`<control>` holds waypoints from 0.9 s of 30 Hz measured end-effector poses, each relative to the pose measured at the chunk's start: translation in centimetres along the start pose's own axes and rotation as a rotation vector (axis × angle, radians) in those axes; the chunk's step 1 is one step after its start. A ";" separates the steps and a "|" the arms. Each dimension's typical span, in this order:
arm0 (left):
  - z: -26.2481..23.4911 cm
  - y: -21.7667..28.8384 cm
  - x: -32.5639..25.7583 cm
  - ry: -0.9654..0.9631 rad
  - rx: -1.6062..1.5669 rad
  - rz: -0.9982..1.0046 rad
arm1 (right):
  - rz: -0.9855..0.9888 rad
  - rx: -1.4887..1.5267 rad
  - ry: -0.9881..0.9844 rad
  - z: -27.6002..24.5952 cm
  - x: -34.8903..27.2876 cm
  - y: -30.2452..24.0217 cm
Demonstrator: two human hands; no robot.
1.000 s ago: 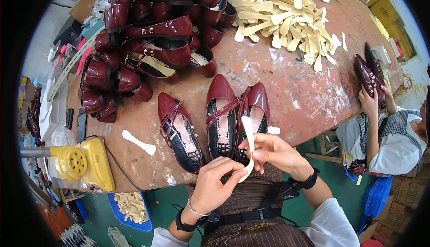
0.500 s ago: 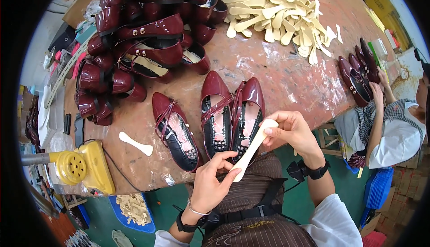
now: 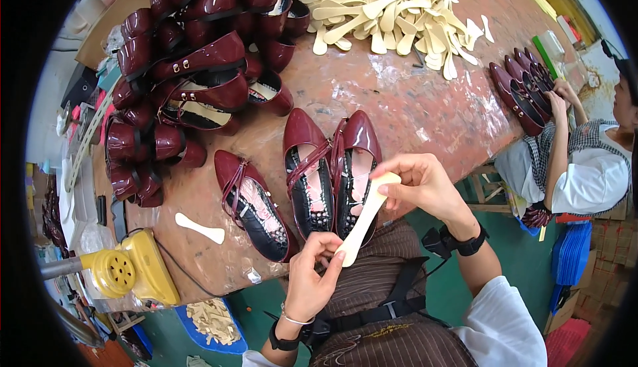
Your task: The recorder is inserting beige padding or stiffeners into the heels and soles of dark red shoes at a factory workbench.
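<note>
A cream insole (image 3: 362,226) is held between my two hands, slanting up to the right over the table's near edge. My left hand (image 3: 311,275) pinches its lower end. The fingers of my right hand (image 3: 420,184) grip the wider upper end. Just beyond lie two dark red pointed shoes side by side, the left shoe (image 3: 308,167) and the right shoe (image 3: 357,161), toes away from me; the insole covers part of the right one. A third red shoe (image 3: 249,204) lies to their left. Another cream insole (image 3: 199,228) rests flat farther left.
Dark red shoes (image 3: 199,78) are heaped at the back left, with a big pile of cream insoles (image 3: 379,11) behind. A yellow machine (image 3: 143,267) stands at the left edge. Below it sits a blue tray (image 3: 232,347) of scraps. A co-worker (image 3: 588,167) handles shoes at the right.
The view has shifted slightly. Both hands still hold the same insole, now turned a little steeper. The co-worker's hands remain at the row of shoes.
</note>
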State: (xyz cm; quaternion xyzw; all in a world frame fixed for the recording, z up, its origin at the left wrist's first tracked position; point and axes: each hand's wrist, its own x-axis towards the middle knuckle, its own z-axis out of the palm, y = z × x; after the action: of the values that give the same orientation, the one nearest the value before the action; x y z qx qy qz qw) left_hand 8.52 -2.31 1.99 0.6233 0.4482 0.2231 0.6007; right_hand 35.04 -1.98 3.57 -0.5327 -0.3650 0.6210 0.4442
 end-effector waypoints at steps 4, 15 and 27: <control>-0.4 1.0 0.1 -0.104 0.079 0.075 | -0.017 0.028 -0.070 -0.2 -0.2 -0.1; 1.1 0.3 0.2 0.181 -0.089 0.111 | -0.360 -0.254 0.063 -1.4 1.6 0.6; 2.5 0.9 1.3 0.117 0.614 0.266 | -0.178 -0.826 -0.077 -1.5 5.0 0.6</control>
State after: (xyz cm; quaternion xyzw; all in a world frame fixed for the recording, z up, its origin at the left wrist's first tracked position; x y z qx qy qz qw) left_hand 11.50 -2.52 2.01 0.8143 0.4431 0.1893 0.3237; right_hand 36.22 2.45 1.11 -0.6086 -0.6443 0.4012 0.2314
